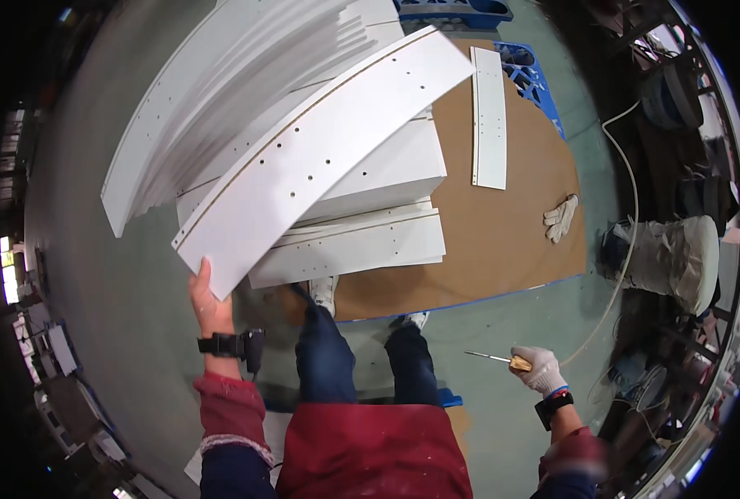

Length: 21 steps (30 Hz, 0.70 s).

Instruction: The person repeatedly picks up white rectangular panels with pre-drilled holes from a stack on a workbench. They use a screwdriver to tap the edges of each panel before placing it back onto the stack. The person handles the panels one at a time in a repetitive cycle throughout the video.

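Observation:
My left hand [209, 304], bare, grips the lower end of a long white panel [320, 158]. The panel is tilted up toward the far right, with drilled holes and a brown groove along its upper edge. At the right, my right hand [540, 371] wears a white glove and is closed round an air blow gun [520, 363]. Its thin metal nozzle points left, apart from the panel. From that hand a pale hose [615, 303] runs off to the right. Below the held panel lie more white panels [370, 237], stacked and partly hidden by it.
Many white panels [195, 125] stand packed together at the far left. One narrow white panel [490, 125] lies on brown board [536, 266], near a loose glove [560, 218]. A blue plastic pallet [545, 104] shows beneath the board. A wrapped, round-topped object [673, 262] stands at the right.

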Motion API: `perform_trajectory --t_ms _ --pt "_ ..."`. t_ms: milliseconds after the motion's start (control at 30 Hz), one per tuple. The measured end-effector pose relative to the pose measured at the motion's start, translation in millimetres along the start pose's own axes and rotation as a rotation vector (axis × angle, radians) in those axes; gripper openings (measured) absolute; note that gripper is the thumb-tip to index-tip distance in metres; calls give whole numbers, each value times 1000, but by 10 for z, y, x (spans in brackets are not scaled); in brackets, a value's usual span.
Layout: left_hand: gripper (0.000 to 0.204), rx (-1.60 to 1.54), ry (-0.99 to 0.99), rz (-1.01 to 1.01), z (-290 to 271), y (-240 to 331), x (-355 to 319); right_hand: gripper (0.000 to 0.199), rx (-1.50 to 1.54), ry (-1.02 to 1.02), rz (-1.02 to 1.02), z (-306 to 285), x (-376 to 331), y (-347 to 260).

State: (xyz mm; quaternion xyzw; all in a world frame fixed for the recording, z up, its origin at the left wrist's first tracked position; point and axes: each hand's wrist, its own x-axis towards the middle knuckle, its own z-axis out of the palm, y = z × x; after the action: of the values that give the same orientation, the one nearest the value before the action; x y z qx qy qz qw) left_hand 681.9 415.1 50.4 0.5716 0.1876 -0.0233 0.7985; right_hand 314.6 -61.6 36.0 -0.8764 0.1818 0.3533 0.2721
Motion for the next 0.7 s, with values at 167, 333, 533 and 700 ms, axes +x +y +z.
perform_trajectory --t_ms 167,333,533,700 --pt "38 207 17 -63 -258 -138 349 20 -44 2 5 8 95 -104" --pt "46 402 56 -91 -593 -11 779 19 -43 -28 48 86 222 -139" --pt "62 547 5 -175 -611 101 873 20 -47 -56 -1 181 416 -280" --pt "52 1095 279 276 -767 165 936 21 -93 -82 -44 175 565 -386"
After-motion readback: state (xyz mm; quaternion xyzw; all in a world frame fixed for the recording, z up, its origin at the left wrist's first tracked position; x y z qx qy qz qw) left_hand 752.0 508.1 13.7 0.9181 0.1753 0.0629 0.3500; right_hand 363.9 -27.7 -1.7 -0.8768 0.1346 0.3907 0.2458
